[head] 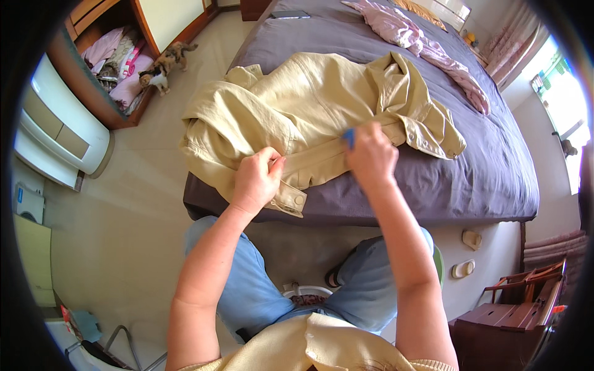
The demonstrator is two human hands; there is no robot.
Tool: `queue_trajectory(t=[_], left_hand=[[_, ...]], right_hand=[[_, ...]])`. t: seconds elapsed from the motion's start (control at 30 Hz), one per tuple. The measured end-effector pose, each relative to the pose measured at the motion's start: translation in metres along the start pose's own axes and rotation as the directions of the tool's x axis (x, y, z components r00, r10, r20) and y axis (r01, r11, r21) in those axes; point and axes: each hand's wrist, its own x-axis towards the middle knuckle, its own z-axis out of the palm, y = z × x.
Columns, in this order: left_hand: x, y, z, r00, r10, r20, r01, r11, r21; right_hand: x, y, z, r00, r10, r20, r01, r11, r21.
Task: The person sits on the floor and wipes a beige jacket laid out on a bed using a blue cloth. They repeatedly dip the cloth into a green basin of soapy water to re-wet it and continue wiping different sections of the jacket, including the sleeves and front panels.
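A pale yellow jacket [320,92] with metal buttons lies rumpled across the near end of a bed covered by a purple-grey sheet [478,181]. My left hand [260,178] pinches the jacket's hem band near its buttoned end, which hangs just over the bed's edge. Farther right along the same band is my right hand [373,157], slightly blurred, closed around a small blue object [349,137] that shows between thumb and fingers. What kind of object it is cannot be told. It is at the band's surface.
A pink garment [417,41] and a dark flat device [290,15] lie farther back on the bed. At left, a calico cat [169,65] stands by an open drawer [134,116] of cloths. Slippers [463,269] and a dark red wooden chair [510,315] are at right.
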Motion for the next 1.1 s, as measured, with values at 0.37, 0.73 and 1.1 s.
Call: queue_trajectory(t=[0.37, 0.73, 1.1], left_hand=[[0.004, -0.004, 0.0, 1.0, 0.013, 0.013, -0.012, 1.0, -0.027], [0.005, 0.0, 0.0, 1.0, -0.017, -0.013, 0.017, 1.0, 0.02], [0.002, -0.007, -0.003, 1.0, 0.022, 0.009, -0.022, 0.999, 0.024]], right_hand=[[0.022, 0.002, -0.013, 0.967, 0.117, 0.226, -0.125, 0.992, 0.022], [-0.011, -0.027, -0.02, 0.949, -0.313, -0.046, 0.316, 0.94, 0.132], [0.008, 0.001, -0.018, 0.95, -0.247, 0.191, 0.194, 0.946, 0.259]])
